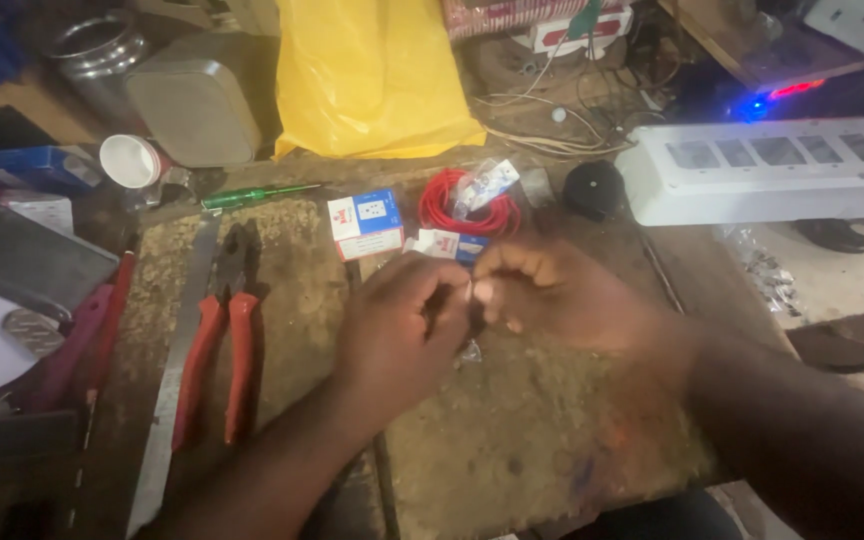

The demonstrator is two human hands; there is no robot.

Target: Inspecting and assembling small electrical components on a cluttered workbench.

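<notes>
The left hand (pixel 397 325) and the right hand (pixel 552 295) were brought together over the worn, stained wooden workbench (pixel 512 440), fingertips touching. Both were curled almost shut around a small dark object (pixel 455 305) pinched between them; what it was could not be told, since it was blurred and mostly hidden by the fingers. A scrap of clear plastic wrapping (pixel 469 350) was seen just beneath the hands, on the bench.

Left of the hands, a pair of red-handled steel pliers (pixel 220 330) was laid flat beside a long flat metal strip (pixel 174 370). Just beyond the hands, a small white and blue cardboard box (pixel 364 223) was placed, with a coil of red insulated wire (pixel 469 210) to its right and a small clear packet (pixel 484 183) resting on the coil. A green-handled screwdriver (pixel 252 196) was set beyond the pliers. Farther right of the coil, a black round object (pixel 593 188) and a long white plastic multi-socket casing (pixel 767 170) were found. Farthest back, a crumpled yellow plastic bag (pixel 367 75) was propped.
</notes>
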